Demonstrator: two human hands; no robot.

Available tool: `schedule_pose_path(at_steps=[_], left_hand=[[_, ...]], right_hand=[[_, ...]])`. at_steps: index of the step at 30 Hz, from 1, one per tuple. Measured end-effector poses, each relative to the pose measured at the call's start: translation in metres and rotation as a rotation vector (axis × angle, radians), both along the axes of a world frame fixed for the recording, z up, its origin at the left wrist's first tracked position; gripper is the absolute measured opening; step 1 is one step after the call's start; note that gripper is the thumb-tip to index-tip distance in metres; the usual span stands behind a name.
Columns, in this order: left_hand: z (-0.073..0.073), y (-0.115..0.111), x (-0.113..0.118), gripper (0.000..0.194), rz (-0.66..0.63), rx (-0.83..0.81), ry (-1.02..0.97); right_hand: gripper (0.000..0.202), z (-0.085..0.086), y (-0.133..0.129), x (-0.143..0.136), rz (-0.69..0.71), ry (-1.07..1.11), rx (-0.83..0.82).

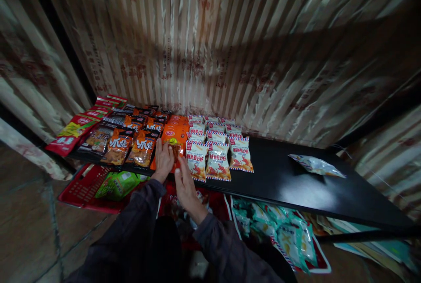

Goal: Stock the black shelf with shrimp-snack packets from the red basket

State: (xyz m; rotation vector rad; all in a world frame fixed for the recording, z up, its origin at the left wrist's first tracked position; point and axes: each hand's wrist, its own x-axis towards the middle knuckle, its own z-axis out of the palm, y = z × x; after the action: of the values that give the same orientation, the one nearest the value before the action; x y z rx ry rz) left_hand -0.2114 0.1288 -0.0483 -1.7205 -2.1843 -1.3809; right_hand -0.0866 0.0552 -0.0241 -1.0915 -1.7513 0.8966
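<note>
An orange snack bag [175,130] lies on the black shelf at the front of its row. My left hand [164,159] rests on the bag's near left part, palm down, fingers laid out. My right hand [187,186] touches its near right edge, fingers stretched out and thumb apart. To the right stand rows of white snack bags [218,160] with red print. Left of my hands are black-and-orange snack bags [143,146] in rows. Neither hand grips anything that I can see.
Red bags [70,136] lie at the shelf's left end. A single white bag [317,165] lies on the black shelf [272,177] at right. Below are red baskets [82,188] with green bags [118,185] and teal bags [289,234]. Striped sheeting [204,46] hangs behind.
</note>
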Motion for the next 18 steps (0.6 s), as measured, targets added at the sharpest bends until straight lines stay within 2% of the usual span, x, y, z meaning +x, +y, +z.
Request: schedule_pose_path(at_steps=[6, 13, 18], left_hand=[[-0.005, 0.011, -0.02, 0.04, -0.044, -0.076, 0.022], [-0.009, 0.014, -0.022, 0.04, -0.048, -0.238, 0.13], [-0.013, 0.008, -0.017, 0.041, -0.013, -0.314, 0.245]], right_hand=[[0.063, -0.005, 0.031, -0.038, -0.072, 0.048, -0.138], [0.06, 0.0, 0.055, -0.053, -0.19, -0.092, -0.194], [0.055, 0.0, 0.073, -0.06, -0.23, -0.233, -0.133]])
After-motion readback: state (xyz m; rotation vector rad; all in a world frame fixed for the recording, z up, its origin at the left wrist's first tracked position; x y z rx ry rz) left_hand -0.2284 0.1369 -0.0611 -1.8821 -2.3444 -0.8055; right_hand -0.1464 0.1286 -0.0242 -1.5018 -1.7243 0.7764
